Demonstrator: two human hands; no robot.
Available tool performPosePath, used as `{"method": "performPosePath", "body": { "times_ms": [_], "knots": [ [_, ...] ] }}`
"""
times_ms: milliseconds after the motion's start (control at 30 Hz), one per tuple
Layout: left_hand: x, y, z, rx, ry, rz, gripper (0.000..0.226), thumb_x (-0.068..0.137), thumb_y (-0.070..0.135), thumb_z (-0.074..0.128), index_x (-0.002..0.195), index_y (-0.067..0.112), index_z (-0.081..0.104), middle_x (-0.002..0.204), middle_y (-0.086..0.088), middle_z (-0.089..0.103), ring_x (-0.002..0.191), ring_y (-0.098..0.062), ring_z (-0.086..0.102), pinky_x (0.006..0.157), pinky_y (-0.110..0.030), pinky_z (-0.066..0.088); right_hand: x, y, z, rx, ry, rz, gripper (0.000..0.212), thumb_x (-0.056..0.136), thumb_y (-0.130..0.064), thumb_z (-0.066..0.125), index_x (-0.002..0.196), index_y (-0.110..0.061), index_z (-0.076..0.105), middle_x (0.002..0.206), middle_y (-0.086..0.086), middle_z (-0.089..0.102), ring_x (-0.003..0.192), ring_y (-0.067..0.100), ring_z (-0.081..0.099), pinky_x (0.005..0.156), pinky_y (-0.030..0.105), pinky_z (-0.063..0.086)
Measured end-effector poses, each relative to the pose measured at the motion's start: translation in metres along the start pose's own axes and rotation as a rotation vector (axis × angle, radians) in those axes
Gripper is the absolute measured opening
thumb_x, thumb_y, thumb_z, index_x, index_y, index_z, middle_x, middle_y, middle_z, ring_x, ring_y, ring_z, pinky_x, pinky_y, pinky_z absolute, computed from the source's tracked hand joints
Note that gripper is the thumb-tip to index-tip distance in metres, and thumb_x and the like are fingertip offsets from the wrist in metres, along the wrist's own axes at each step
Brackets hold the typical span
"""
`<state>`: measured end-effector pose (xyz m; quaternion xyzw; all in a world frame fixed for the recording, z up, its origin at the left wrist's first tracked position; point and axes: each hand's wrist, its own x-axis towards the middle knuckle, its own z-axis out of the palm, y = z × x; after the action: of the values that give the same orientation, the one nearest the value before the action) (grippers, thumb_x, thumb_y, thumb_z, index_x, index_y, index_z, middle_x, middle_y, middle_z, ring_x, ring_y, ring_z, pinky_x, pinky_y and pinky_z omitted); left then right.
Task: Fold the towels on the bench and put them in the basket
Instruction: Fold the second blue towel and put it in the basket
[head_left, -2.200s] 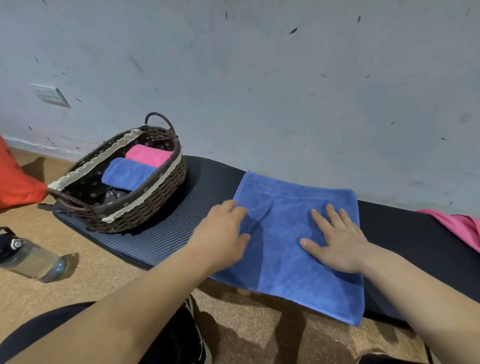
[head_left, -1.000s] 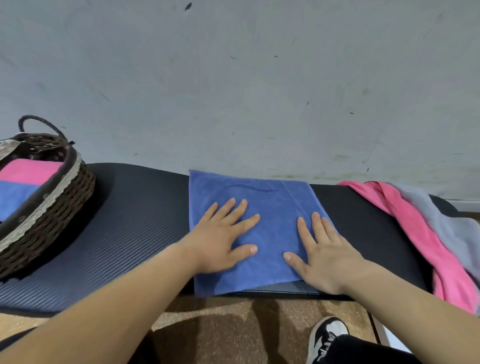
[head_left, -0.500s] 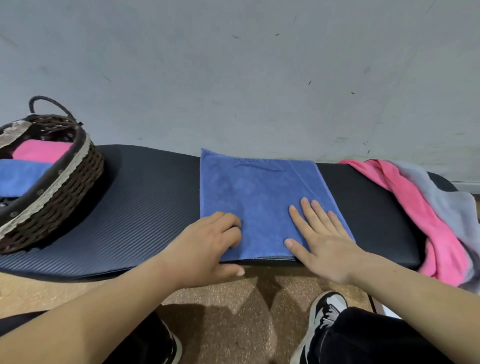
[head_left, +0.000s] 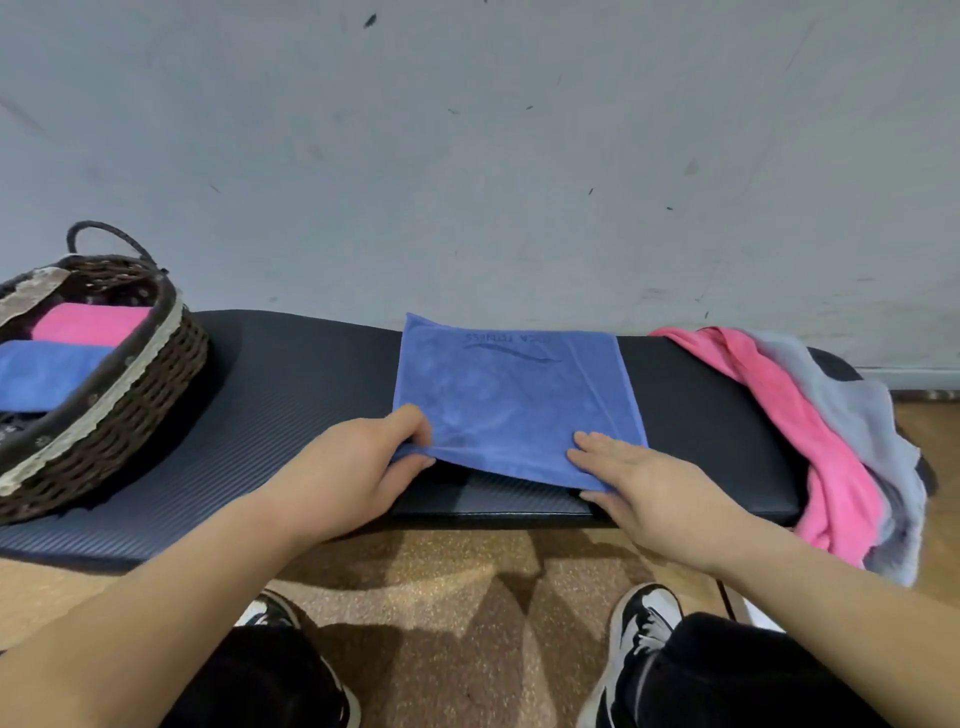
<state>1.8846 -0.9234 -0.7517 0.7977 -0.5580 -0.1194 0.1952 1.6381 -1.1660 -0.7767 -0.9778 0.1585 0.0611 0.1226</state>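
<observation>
The basket (head_left: 130, 415) at the desk's (head_left: 291, 395) left end holds folded towels (head_left: 47, 371). Mid-desk, the near-square blue towel (head_left: 509, 400) lies with its logo edge toward the wall. The left grip (head_left: 353, 467) pinches its raised near-left corner, and the right grip (head_left: 654, 483) pinches the near-right.

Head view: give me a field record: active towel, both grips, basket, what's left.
blue towel: spread on bench, near edge lifted
left grip: pinches near-left corner
right grip: pinches near-right corner
basket: holds folded pink towel and folded blue towel
left to fold: loose pink towel, loose grey towel, heaped at bench's right end
</observation>
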Motion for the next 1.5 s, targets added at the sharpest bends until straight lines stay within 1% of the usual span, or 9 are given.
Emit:
{"method": "performPosePath", "body": {
  "times_ms": [133,300,467,567,700,833,1133,1367,1500],
  "knots": [
    [0.005,-0.011,-0.007,0.017,-0.048,-0.077,0.025,0.096,0.021,0.057,0.101,0.043,0.048,0.096,0.016,0.07,0.083,-0.007,0.065,0.075,-0.037,0.055,-0.003,0.026,-0.017,0.016,0.004,0.06,0.046,0.101,-0.022,0.053,0.144,-0.038,0.054,0.149,-0.019,0.053,0.132,0.013,0.057,0.103,0.034,0.049],
    [0.007,-0.006,-0.01,-0.153,-0.042,-0.14,0.019,0.095,0.017,0.065,0.1,0.036,0.064,0.089,0.018,0.07,0.076,-0.007,0.064,0.072,-0.03,0.054,-0.008,0.034,-0.039,0.188,-0.104,0.094,0.043,0.098,-0.011,0.053,0.13,-0.036,0.066,0.121,-0.016,0.073,0.106,0.009,0.067,0.091,0.028,0.052],
    [0.0,-0.004,-0.017,-0.42,-0.159,-0.233,0.025,0.09,0.001,0.067,0.086,0.026,0.069,0.079,-0.007,0.072,0.067,-0.017,0.058,0.065,-0.031,0.045,-0.016,0.039,-0.065,0.413,-0.2,0.153,0.011,0.091,-0.026,0.072,0.093,-0.036,0.075,0.078,-0.012,0.073,0.07,0.007,0.065,0.071,0.031,0.055],
    [-0.004,-0.001,-0.023,-0.584,-0.244,-0.273,0.028,0.091,-0.006,0.065,0.085,0.02,0.072,0.081,-0.019,0.072,0.07,-0.018,0.059,0.068,-0.031,0.045,-0.021,0.034,-0.076,0.614,-0.303,0.193,0.007,0.089,-0.015,0.078,0.086,-0.02,0.076,0.063,-0.009,0.068,0.056,0.003,0.058,0.057,0.021,0.049],
    [-0.006,0.003,-0.03,-0.717,-0.263,-0.327,0.024,0.096,-0.006,0.061,0.091,0.013,0.074,0.084,-0.019,0.072,0.07,-0.016,0.063,0.06,-0.024,0.051,-0.019,0.032,-0.082,0.769,-0.324,0.257,0.005,0.091,-0.013,0.076,0.088,-0.009,0.074,0.069,0.0,0.072,0.062,0.015,0.066,0.06,0.028,0.057],
    [0.013,0.005,-0.032,-0.71,-0.05,-0.377,0.013,0.099,0.001,0.061,0.101,0.009,0.071,0.087,-0.012,0.078,0.071,-0.015,0.068,0.062,-0.027,0.057,-0.002,0.044,-0.081,0.808,-0.039,0.346,0.003,0.092,-0.012,0.074,0.09,-0.011,0.074,0.069,0.0,0.072,0.057,0.017,0.061,0.053,0.028,0.055],
    [0.084,-0.016,-0.017,-0.328,0.221,-0.45,0.01,0.093,0.018,0.067,0.09,0.027,0.07,0.078,0.009,0.077,0.078,-0.008,0.072,0.077,-0.034,0.058,0.074,0.07,-0.06,0.69,0.274,0.521,0.004,0.09,-0.019,0.075,0.087,-0.018,0.073,0.083,0.004,0.071,0.073,0.018,0.063,0.064,0.031,0.052],
    [0.114,-0.037,0.002,-0.139,0.158,-0.494,0.011,0.088,0.017,0.068,0.084,0.027,0.069,0.074,0.006,0.071,0.075,-0.011,0.066,0.062,-0.026,0.049,0.102,0.084,-0.037,0.5,0.225,0.544,0.005,0.094,-0.023,0.069,0.09,-0.02,0.072,0.084,-0.006,0.068,0.078,0.012,0.061,0.065,0.025,0.047],
    [0.119,-0.043,0.007,-0.061,0.096,-0.497,0.011,0.088,0.024,0.071,0.099,0.024,0.067,0.093,0.007,0.069,0.086,-0.016,0.065,0.071,-0.032,0.053,0.106,0.088,-0.024,0.482,0.234,0.577,0.007,0.092,-0.028,0.07,0.089,-0.022,0.068,0.077,-0.004,0.064,0.072,0.014,0.06,0.06,0.028,0.044]
  ]
}}
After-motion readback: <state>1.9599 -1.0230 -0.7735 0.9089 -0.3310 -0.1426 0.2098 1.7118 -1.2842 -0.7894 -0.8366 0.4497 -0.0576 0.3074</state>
